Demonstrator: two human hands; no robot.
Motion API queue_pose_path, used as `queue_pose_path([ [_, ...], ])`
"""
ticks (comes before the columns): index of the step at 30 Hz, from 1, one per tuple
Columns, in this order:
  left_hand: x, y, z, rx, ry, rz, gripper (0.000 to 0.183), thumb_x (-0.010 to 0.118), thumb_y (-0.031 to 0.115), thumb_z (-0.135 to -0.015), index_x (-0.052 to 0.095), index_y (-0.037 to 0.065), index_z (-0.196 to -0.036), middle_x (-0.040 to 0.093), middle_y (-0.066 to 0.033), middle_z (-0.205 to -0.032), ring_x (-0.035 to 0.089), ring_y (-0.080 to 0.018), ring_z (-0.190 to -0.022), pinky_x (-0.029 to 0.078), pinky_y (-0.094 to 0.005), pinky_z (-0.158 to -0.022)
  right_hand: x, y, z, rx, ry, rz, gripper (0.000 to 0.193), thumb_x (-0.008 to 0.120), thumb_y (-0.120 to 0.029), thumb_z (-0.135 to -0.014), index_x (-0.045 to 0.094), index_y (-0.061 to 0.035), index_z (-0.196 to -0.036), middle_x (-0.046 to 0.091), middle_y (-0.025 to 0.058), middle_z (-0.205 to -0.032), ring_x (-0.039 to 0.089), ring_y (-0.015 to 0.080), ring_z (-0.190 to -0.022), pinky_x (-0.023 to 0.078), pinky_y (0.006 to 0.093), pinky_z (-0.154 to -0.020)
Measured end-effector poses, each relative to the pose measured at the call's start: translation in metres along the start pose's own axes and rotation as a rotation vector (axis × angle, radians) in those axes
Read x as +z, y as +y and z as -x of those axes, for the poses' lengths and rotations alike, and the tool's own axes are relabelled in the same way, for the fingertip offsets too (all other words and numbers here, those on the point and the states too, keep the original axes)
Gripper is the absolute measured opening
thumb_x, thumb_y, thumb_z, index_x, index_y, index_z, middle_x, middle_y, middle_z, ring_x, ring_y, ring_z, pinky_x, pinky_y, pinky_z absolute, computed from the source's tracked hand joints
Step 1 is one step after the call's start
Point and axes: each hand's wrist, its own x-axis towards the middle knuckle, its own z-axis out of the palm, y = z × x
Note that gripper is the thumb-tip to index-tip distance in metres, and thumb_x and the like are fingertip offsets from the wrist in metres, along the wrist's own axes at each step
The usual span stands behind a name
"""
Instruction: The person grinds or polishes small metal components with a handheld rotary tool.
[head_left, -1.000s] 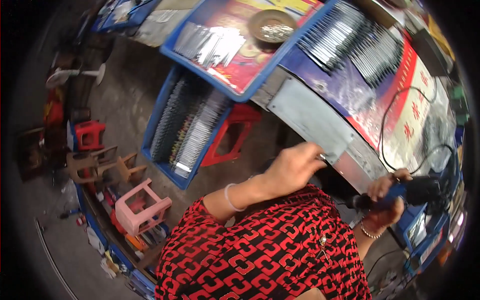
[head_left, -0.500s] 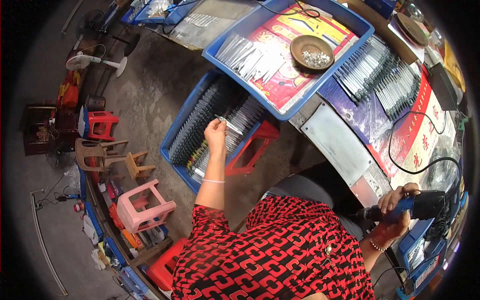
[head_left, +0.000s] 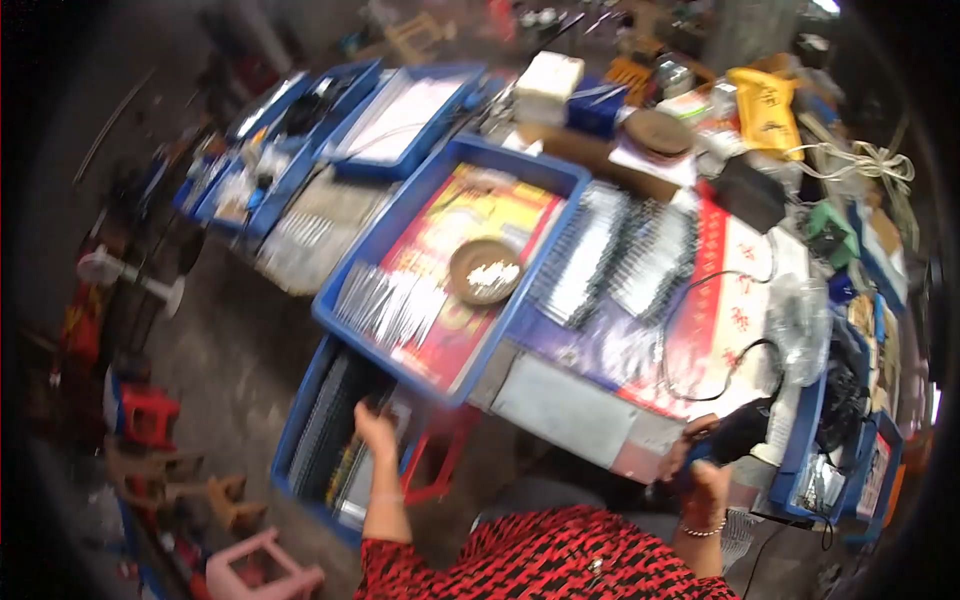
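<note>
The left hand [head_left: 376, 428] was a blur in my feed, its fingers bunched over the lower blue bin [head_left: 302, 412]. I could not tell whether they pinched anything or touched the rods [head_left: 362, 478] packed in rows inside, some dark and some pale. The right hand [head_left: 708, 488] I could read better — it was wrapped around a dark power tool [head_left: 745, 428] near the table's front edge, with a beaded bracelet [head_left: 703, 528] at the wrist.

Just right of the lower bin I saw a red stool [head_left: 428, 492]. Above the bin, partly overhanging it, was a blue tray [head_left: 380, 355] lined with printed red and yellow sheets; silver rods [head_left: 390, 308] lay loose in its near left part, and a brown bowl [head_left: 478, 252] of small shiny parts sat to their right.

Farther right, I made out two rows of dark-edged rods [head_left: 585, 260] side by side on the table, with a grey plate [head_left: 560, 400] in front of them — and a black cable [head_left: 775, 360] looping near the right hand.
</note>
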Motion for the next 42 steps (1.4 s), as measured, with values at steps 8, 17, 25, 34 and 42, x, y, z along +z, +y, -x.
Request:
queue_pose_path([
  [8,-0.008,-0.031,-0.014,0.004,0.076,-0.141,0.057,0.072,0.004,-0.068,0.045,0.003,-0.119,0.062,-0.0193,-0.087,0.059,-0.0286,-0.073,0.046,-0.0375,-0.071,-0.006,-0.018,-0.001,-0.003,-0.093,-0.089,0.049,0.072,-0.020,-0.067,0.045,0.0021,-0.101,0.053,0.0107,-0.063,0.054,0.0197,-0.055,0.047,0.0309,-0.052],
  [17,-0.036,0.045,0.045,0.343,0.016,0.112,0.025,0.052,0.002,-0.083,0.050,0.000,-0.109,0.051,-0.0047,-0.064,0.048,-0.0114,-0.053,0.042,-0.0245,-0.052,-0.011,-0.022,-0.002,-0.027,-0.048,-0.133,0.046,0.069,-0.023,-0.069,0.045,-0.0010,-0.101,0.051,0.0091,-0.063,0.053,0.0203,-0.053,0.047,0.0337,-0.053],
  [25,0.019,0.106,0.197,0.089,-0.954,0.173,0.014,0.054,0.014,-0.090,0.058,0.001,-0.093,0.056,-0.0029,-0.064,0.047,-0.0060,-0.049,0.039,-0.0208,-0.044,-0.019,-0.034,-0.007,0.046,-0.020,-0.242,0.035,0.067,-0.014,-0.077,0.050,-0.0012,-0.104,0.054,0.0043,-0.072,0.054,0.0128,-0.062,0.047,0.0281,-0.057],
  [34,0.058,0.119,0.220,0.187,-1.328,0.028,0.016,0.061,0.014,-0.086,0.058,-0.002,-0.084,0.060,-0.0052,-0.067,0.051,-0.0073,-0.058,0.041,-0.0211,-0.053,-0.068,-0.055,0.019,-0.560,0.380,-0.692,0.034,0.056,-0.036,-0.086,0.048,-0.0074,-0.104,0.050,0.0041,-0.067,0.051,0.0152,-0.060,0.047,0.0319,-0.061],
  [42,0.061,0.108,0.198,0.241,-1.274,-0.192,0.028,0.065,0.018,-0.083,0.054,-0.003,-0.069,0.063,-0.0080,-0.065,0.055,-0.0083,-0.054,0.044,-0.0238,-0.047,-0.095,-0.065,0.029,-0.719,0.657,-0.721,0.035,0.055,-0.040,-0.086,0.052,-0.0075,-0.099,0.044,0.0012,-0.066,0.044,0.0120,-0.056,0.040,0.0296,-0.056],
])
